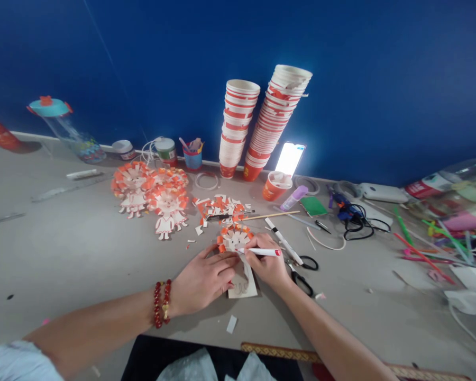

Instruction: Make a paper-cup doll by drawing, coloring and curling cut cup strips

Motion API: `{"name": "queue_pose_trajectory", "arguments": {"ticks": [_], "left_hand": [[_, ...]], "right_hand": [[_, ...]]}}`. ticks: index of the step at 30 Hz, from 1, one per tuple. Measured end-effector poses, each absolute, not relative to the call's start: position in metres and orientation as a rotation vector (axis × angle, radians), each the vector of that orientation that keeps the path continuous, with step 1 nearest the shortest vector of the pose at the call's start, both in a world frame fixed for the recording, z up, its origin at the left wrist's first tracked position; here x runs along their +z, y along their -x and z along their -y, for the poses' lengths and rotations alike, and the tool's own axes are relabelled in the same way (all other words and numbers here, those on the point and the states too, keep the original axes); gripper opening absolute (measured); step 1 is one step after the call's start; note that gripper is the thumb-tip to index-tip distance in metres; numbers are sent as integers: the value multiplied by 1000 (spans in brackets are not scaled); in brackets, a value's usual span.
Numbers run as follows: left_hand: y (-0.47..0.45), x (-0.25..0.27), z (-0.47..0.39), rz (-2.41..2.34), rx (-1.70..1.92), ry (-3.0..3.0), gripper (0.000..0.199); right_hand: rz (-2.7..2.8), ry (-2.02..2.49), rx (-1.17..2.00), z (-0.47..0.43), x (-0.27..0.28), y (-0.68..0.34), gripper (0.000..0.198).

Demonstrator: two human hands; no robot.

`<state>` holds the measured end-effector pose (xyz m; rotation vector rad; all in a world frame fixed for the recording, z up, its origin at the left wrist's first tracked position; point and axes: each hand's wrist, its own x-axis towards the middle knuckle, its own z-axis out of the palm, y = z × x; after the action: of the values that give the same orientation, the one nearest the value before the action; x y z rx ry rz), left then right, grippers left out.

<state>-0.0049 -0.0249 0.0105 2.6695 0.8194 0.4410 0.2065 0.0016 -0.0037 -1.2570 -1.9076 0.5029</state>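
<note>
In front of me lies a paper figure with an orange, curled-paper mane around its drawn face and a pencilled body below. My right hand grips a white marker with a red end, its tip at the face. The fingers of my left hand lie stretched out flat on the figure's left side, pressing it to the table. Several finished-looking paper figures with orange manes lie in a heap to the left. Black-handled scissors and a white marker with a black end lie right of my right hand.
Two tall stacks of paper cups stand against the blue wall. Orange and white paper scraps lie behind the figure. A lit phone, a glue stick and a glue gun are further right. A bottle stands far left.
</note>
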Motion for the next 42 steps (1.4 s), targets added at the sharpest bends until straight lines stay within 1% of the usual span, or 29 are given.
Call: {"name": "queue_pose_trajectory", "arguments": {"ticks": [10, 42], "left_hand": [[5, 12, 25, -824, 447, -2671, 17], [5, 10, 25, -821, 436, -2669, 15]], "right_hand": [[1902, 1266, 492, -1, -4, -206, 16], [1881, 1244, 469, -2, -3, -207, 15]]}}
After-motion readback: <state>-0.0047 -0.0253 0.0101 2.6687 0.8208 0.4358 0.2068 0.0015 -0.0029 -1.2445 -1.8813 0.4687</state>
